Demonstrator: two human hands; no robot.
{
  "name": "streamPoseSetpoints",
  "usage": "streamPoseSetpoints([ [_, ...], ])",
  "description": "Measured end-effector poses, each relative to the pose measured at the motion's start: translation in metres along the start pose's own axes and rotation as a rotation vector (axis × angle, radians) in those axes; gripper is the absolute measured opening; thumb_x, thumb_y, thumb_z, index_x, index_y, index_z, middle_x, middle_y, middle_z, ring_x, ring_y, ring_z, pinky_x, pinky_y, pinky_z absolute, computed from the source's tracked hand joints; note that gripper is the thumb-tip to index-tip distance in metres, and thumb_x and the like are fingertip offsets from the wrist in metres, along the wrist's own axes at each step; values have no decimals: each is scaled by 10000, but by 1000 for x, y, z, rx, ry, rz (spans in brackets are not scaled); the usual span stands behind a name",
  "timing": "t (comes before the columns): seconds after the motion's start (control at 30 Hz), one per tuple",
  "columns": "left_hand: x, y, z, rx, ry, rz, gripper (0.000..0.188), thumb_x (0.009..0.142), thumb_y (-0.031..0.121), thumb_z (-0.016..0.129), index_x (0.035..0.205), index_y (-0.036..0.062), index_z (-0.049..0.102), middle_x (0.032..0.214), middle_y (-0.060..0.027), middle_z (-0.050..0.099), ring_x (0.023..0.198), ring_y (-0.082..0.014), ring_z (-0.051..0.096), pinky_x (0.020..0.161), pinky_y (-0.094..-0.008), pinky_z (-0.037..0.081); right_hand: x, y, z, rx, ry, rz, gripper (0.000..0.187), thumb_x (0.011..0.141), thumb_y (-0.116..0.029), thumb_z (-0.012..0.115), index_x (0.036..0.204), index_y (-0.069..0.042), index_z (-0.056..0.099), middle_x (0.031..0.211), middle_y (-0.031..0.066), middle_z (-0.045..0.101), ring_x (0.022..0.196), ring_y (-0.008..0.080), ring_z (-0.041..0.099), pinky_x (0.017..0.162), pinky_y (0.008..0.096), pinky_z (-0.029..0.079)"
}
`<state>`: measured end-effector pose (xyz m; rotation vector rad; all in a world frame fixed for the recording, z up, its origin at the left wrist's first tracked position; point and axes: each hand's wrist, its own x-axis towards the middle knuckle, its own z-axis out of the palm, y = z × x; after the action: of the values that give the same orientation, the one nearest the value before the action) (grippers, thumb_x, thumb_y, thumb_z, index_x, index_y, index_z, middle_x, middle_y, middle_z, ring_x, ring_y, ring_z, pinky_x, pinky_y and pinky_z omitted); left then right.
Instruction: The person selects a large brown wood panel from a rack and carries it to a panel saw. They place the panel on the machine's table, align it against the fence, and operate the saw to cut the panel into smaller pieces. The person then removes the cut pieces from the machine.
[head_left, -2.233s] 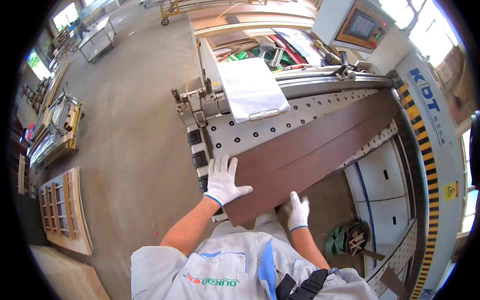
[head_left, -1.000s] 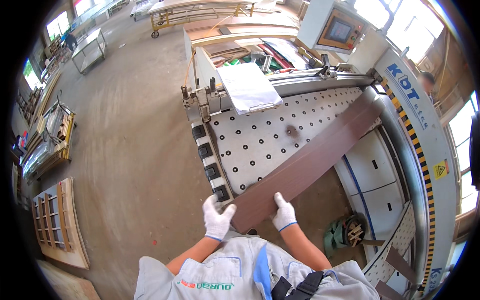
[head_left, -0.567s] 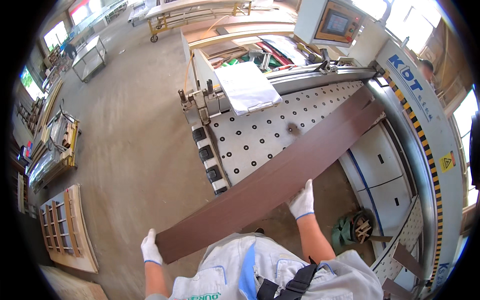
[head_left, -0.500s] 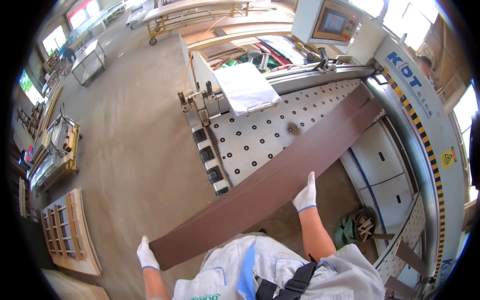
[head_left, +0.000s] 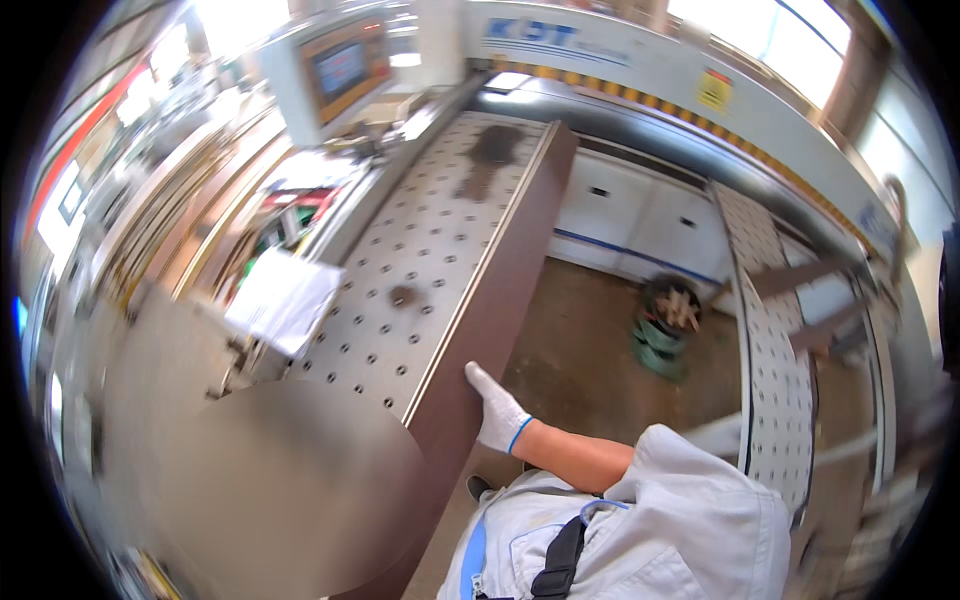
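Observation:
A long brown board (head_left: 515,270) stands tilted on its edge, running from beside my body to the far side of the perforated metal table. Pale lines follow its upper edge; whether it is one board or several held together I cannot tell. My right hand (head_left: 497,412), in a white knitted glove with a blue cuff, grips the board's right side, thumb up along its face. My left hand is not in view; a blurred round patch covers the lower left. The board's near end runs out of the lower edge.
The perforated table (head_left: 430,240) belongs to a machine with a striped beam (head_left: 640,100). A clipboard with papers (head_left: 285,300) and a control screen (head_left: 340,68) are at left. A bin of wood offcuts (head_left: 675,305) sits on the floor, near a second perforated table (head_left: 775,370) holding brown strips.
My view has swung right toward the machine. The board has turned from lying flat to standing on edge along the table. My left hand has gone from view; the right still grips the board.

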<state>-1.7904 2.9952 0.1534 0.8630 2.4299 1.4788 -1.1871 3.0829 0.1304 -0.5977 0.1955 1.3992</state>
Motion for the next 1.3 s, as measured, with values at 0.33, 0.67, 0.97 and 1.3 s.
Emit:
streamPoseSetpoints([
  [0.33,39,85,233,-180,-666,314,384,910,213,617,1073,-112,740,978,-191,724,886,-325,665,822,-471,552,-92,-81,-74,176,368,-406,508,982,-402,766,1348,-68,653,1328,88,702,1214,271,667,1083,490,526],
  [0.67,-273,220,373,50,-1360,-65,389,939,226,598,1103,-96,739,1074,-190,742,954,-315,698,849,-422,552,-204,-272,-189,160,734,-1006,438,955,-335,789,1204,8,678,1155,131,721,993,254,706,832,437,587],
  [0.97,-509,292,382,141,-1480,-170,414,938,248,628,1181,-77,712,1163,-180,718,1081,-321,658,926,-434,519,-276,-436,-317,133,1061,-1156,552,935,-315,800,1283,88,652,1230,189,719,1100,305,697,945,433,556],
  [1.3,-614,288,424,142,-1570,-156,417,965,285,620,1227,-32,691,1253,-205,697,1149,-344,652,977,-440,514,-285,-535,-394,146,1000,-1186,574,912,-345,810,1282,74,677,1267,195,715,1152,311,672,1004,430,514],
])
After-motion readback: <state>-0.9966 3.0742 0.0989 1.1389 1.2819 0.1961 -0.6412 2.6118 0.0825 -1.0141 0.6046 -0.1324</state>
